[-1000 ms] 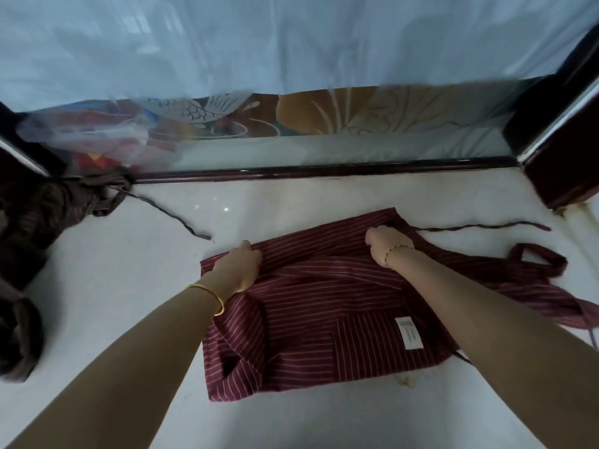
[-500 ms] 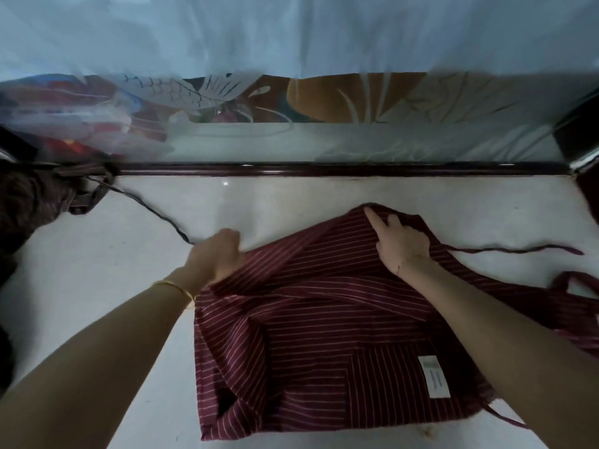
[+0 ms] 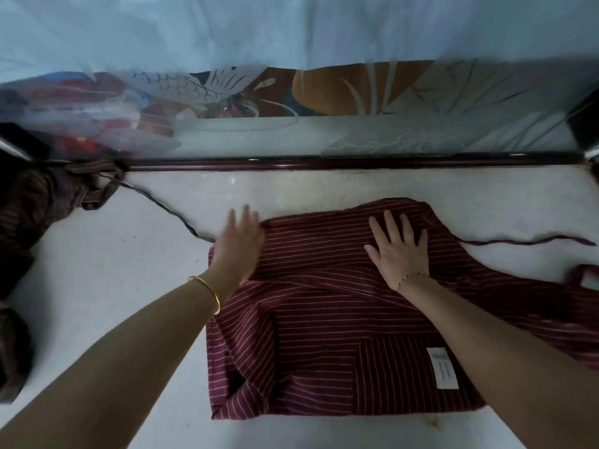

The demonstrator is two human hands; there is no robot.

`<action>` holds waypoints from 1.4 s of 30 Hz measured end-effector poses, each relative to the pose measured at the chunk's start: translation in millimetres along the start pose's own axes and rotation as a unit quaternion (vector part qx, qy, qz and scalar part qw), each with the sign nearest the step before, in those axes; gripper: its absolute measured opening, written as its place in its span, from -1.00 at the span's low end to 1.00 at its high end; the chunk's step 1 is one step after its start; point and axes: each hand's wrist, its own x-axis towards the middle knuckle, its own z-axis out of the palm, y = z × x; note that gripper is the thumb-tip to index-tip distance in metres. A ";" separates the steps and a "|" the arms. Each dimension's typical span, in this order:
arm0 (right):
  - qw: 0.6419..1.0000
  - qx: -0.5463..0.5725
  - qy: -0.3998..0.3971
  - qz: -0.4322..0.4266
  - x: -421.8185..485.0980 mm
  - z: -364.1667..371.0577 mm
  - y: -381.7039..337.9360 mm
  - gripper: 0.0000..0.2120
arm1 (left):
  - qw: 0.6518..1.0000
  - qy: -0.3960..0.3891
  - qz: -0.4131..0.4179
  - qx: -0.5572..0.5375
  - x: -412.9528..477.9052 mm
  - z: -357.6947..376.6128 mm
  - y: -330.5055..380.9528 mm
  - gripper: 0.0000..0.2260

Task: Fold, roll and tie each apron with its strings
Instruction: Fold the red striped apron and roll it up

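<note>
Pale floor [image 3: 97,286] fills the near half, glossy, with a tiny glint far centre and a brownish stain [image 3: 432,422] near, right of centre. At its far edge a dark rail [image 3: 324,163] runs left to right. Above the rail stands a glass panel [image 3: 421,137], etched with a scaly fish [image 3: 181,85] on the left and leaf lines on the right. Behind the glass there is an orange shape [image 3: 340,95] at centre and red and blue clutter [image 3: 81,102] at left (too blurred to name). A pale blue curtain [image 3: 291,27] hangs across the top. A dark frame [image 3: 583,128] closes off the far right.
</note>
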 end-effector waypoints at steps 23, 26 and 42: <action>0.973 0.204 0.007 -0.105 -166.6 -0.8 -76.0 -0.86 | 0.704 -0.212 -0.224 -0.640 -153.4 -8.8 71.2 -0.47; 0.976 0.193 -0.015 -0.101 -175.4 11.2 -81.7 -0.74 | 0.709 -0.163 -0.225 -0.648 -165.8 -11.0 96.7 -0.34; 0.990 0.114 -0.049 -0.063 -200.3 12.3 -90.0 -0.65 | 0.629 -0.121 -0.105 -0.761 -196.7 16.0 39.8 -0.84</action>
